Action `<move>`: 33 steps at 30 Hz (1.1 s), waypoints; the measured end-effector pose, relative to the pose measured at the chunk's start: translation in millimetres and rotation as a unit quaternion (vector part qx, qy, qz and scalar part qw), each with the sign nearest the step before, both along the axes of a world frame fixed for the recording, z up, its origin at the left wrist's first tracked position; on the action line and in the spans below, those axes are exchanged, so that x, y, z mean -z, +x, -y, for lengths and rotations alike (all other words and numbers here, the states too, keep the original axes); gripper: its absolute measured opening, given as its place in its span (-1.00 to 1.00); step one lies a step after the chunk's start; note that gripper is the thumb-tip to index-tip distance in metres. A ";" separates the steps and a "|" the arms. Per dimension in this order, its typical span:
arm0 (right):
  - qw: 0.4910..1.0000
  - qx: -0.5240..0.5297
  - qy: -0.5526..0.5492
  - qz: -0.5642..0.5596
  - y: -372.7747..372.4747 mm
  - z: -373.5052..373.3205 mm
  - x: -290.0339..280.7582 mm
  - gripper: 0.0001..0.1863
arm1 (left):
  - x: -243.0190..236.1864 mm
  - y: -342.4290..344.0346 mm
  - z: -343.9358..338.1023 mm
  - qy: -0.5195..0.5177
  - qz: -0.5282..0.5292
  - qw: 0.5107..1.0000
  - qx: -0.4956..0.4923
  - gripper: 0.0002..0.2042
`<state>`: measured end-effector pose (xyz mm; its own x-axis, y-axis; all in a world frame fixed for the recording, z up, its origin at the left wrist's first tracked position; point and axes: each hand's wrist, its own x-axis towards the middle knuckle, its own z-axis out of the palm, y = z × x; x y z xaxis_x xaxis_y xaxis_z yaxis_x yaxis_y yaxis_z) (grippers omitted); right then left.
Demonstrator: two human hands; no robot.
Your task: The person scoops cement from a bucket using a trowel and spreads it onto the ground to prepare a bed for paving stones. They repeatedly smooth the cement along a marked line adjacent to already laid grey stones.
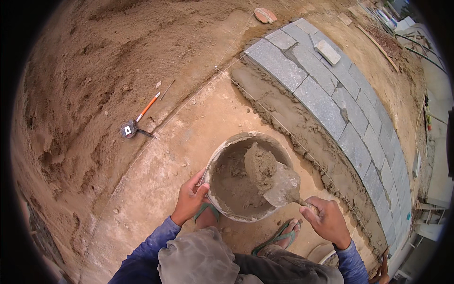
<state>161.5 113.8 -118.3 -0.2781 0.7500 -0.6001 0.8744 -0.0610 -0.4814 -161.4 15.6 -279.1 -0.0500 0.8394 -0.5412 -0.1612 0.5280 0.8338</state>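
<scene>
My left hand (pixel 190 198) grips the left rim of a round bucket (pixel 211 163), its thumb on the near side. Wet grey-brown mortar (pixel 231 184) lies inside the bucket. In my right hand (pixel 327 221) is the handle of a trowel (pixel 286 185), closed in my fingers. The trowel's blade is over the bucket, pointing to the upper left, with a heap of mortar (pixel 260 166) on its front part. To the right of the bucket, a mortar bed (pixel 295 128) runs alongside the laid grey paving stones (pixel 326 102).
A taut string (pixel 279 124) crosses over the mortar bed. On the sand at left lie an orange marker (pixel 149 107) and a tape measure (pixel 128 129). One loose slab (pixel 327 52) rests on the paving. Skin at the lower right edge (pixel 383 270) looks like another person's limb.
</scene>
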 end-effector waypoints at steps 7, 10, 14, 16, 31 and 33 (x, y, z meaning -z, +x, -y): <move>0.963 -0.067 0.258 0.048 -46.8 -108.2 17.5 -0.71 | 54.1 6.0 54.9 -0.015 0.006 0.986 -0.164 -0.51; 0.920 -0.113 0.347 0.144 -84.8 -165.3 74.9 -0.71 | 92.2 15.2 86.8 0.037 -0.152 0.977 -0.145 -0.58; 0.850 -0.168 0.412 0.282 -122.1 -241.3 174.7 -0.73 | 95.8 28.3 67.4 0.184 -0.355 0.916 -0.029 -0.67; 0.883 -0.118 0.385 0.241 -125.5 -244.6 173.4 -0.71 | 96.9 27.3 65.8 0.198 -0.365 0.909 -0.037 -0.68; 0.998 0.035 0.047 -0.012 -113.1 -308.7 247.4 -0.56 | 105.7 27.0 73.1 0.118 -0.396 0.909 0.053 -0.56; 0.993 0.075 -0.066 -0.063 -125.3 -308.6 225.0 -0.57 | 99.5 27.6 73.8 0.111 -0.406 0.906 0.037 -0.56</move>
<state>36.3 422.4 -343.3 -0.2484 0.7055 -0.6638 0.7842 -0.2558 -0.5654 -133.8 -58.1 -378.6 -0.2948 0.9406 -0.1683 0.5831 0.3166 0.7481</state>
